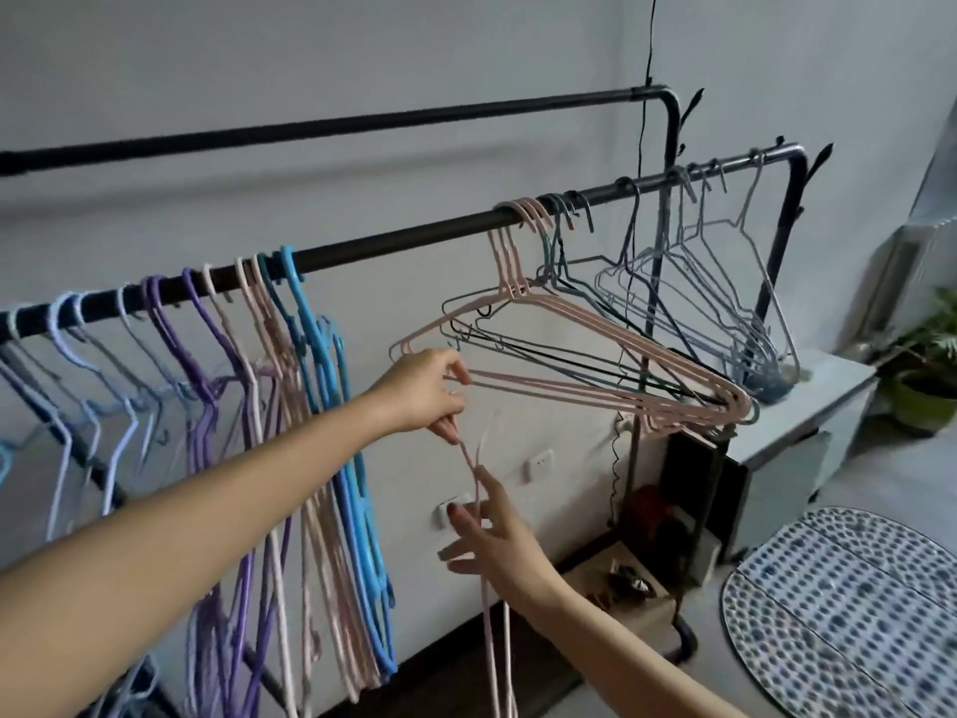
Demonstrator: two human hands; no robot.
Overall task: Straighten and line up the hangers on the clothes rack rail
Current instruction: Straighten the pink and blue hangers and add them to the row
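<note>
Two bare forearms are stretched out from the lower edge of the view toward a black clothes rail [414, 235]. By the left hand [422, 391], the near corner of a bunch of pink hangers [595, 375] is pinched between narrowly closed fingertips, and the top of a separate pink hanger [492, 588] is also gripped there, so that it hangs straight down off the rail. Lower down, that loose hanger is touched by the right hand [492, 536], whose fingers are spread wide and loosely curved around it; whether it is actually gripped cannot be told.

The bunch of pink hangers is hooked on the middle of the rail and is swung out at a slant. Just behind it, some dark green and black hangers [564, 313] are hooked, also tilted and crossed over one another. Further right, near the bend of the rail, a cluster of pale grey wire hangers [725, 282] is hung unevenly, their lower ends resting on a grey cabinet [808, 422].

On the left part of the rail, blue hangers [321, 355], more pink ones, purple hangers [202, 365] and light blue ones are hung close together. A second black rail [336, 124] is seen higher up behind, by the wall. A patterned mat [849, 614] is laid on the floor at right, and a potted plant [927, 375] is stood beyond the cabinet.
</note>
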